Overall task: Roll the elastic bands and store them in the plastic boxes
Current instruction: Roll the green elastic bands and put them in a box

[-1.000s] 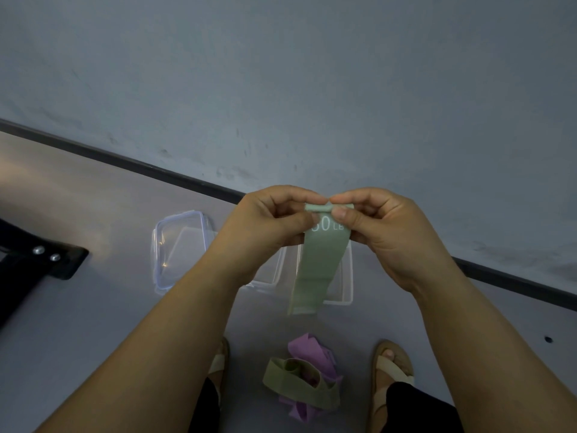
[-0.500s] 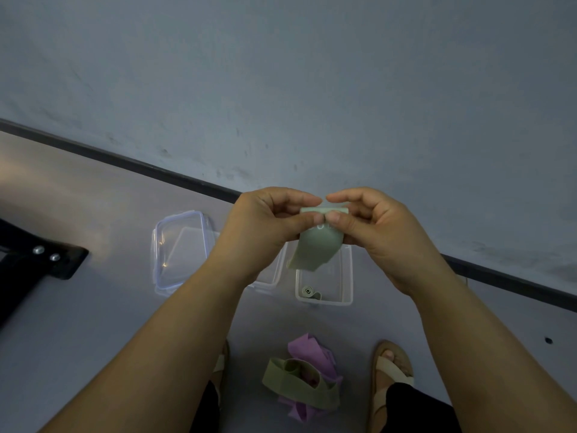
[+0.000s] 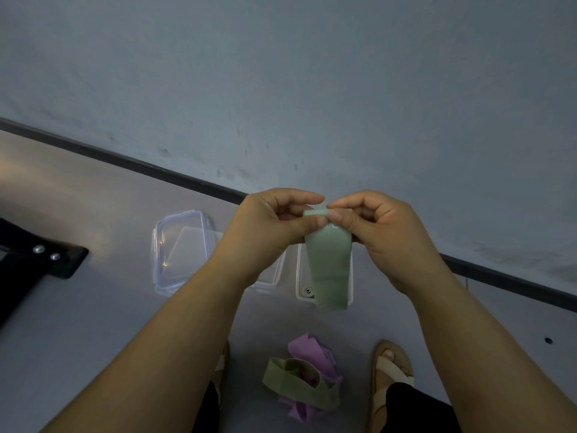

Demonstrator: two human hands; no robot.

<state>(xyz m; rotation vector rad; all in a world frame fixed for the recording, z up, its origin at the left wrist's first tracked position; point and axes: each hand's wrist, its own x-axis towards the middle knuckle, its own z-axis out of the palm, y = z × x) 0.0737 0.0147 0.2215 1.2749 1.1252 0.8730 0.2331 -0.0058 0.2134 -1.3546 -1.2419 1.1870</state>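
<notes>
A pale green elastic band [image 3: 329,264] hangs in the air, its top edge folded over. My left hand [image 3: 268,229] and my right hand [image 3: 374,228] both pinch that top edge between thumb and fingers. Below the band on the floor stands an open clear plastic box [image 3: 300,276] with a small rolled band [image 3: 308,290] in its near corner. To its left, another clear box [image 3: 274,278] shows partly behind my left arm. An olive band [image 3: 296,382] and a purple band [image 3: 307,350] lie in a heap near my feet.
A clear lid [image 3: 179,251] with clips lies on the grey floor left of the boxes. A black bracket with two screws [image 3: 46,253] sits at the far left. My sandalled feet [image 3: 390,367] flank the band heap. A wall with dark skirting rises behind.
The green band hung long, then was drawn up short half a second ago, and now hangs long again over the open box. Both hands keep pinching its top edge.
</notes>
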